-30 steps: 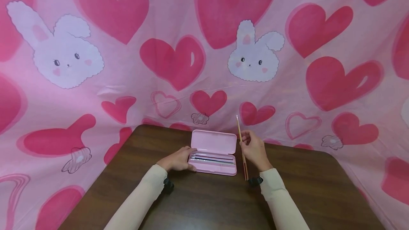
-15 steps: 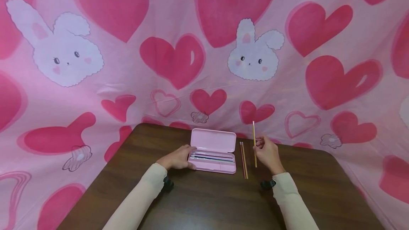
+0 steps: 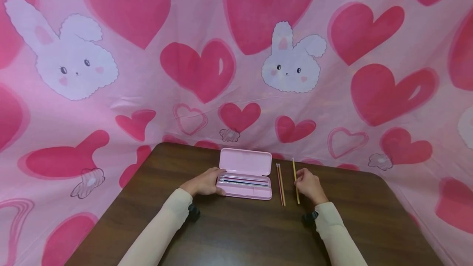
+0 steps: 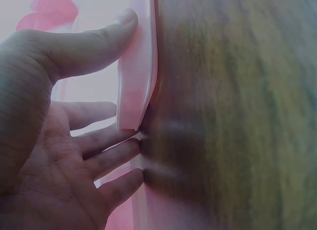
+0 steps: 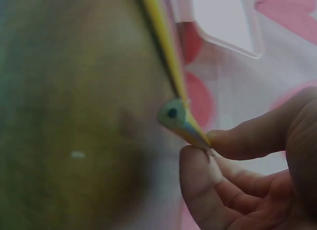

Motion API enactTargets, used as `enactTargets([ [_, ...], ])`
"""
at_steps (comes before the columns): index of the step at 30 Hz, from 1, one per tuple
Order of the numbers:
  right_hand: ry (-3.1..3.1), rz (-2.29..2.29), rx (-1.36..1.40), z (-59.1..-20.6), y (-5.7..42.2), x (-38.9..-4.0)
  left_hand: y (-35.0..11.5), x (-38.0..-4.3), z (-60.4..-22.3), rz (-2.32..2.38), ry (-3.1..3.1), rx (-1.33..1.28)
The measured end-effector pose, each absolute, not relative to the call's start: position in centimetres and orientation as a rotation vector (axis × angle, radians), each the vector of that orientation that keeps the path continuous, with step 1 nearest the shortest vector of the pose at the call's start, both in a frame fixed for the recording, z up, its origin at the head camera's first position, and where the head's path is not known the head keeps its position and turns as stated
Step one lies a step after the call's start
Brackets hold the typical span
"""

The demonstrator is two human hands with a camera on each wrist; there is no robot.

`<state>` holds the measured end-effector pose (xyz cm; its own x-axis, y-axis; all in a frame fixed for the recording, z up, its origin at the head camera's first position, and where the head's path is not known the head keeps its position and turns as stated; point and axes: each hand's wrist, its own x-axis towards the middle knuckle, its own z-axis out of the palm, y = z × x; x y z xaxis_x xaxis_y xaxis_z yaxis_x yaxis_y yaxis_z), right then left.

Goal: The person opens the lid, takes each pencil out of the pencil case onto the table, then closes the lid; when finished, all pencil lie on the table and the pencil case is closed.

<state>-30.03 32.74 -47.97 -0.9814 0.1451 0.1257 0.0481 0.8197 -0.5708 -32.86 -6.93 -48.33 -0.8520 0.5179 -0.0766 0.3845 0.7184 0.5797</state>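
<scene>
An open pink pencil case (image 3: 245,162) lies on the table, its lid tilted up at the back. Several pencils (image 3: 245,182) lie side by side in its long rear compartment. My left hand (image 3: 205,182) holds the case's left end; in the left wrist view the thumb (image 4: 94,49) lies on the case's side (image 4: 136,81) and the other fingers spread by its end. My right hand (image 3: 311,185) pinches a yellow pencil (image 5: 195,135) between thumb and fingertips, low over the table and pointing away. Left of it, two pencils (image 3: 283,192) lie close together, right of the case.
The dark wooden table (image 3: 229,233) has rounded far corners. Behind it hangs a pink cloth (image 3: 192,7) printed with hearts and rabbits. A small black device (image 3: 309,217) sits at the right wrist, another (image 3: 194,213) at the left.
My right hand has moved right, leaving two pencils on the table, and lowered the yellow pencil from raised to nearly flat. My left hand has stayed at the case.
</scene>
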Motion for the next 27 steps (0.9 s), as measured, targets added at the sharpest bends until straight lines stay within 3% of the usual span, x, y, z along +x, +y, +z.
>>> enactTargets([
  [27,-2.678,1.09,-0.13,-48.1,31.6,-30.9,-7.0,-32.8,-48.2,0.842,2.693,0.727],
])
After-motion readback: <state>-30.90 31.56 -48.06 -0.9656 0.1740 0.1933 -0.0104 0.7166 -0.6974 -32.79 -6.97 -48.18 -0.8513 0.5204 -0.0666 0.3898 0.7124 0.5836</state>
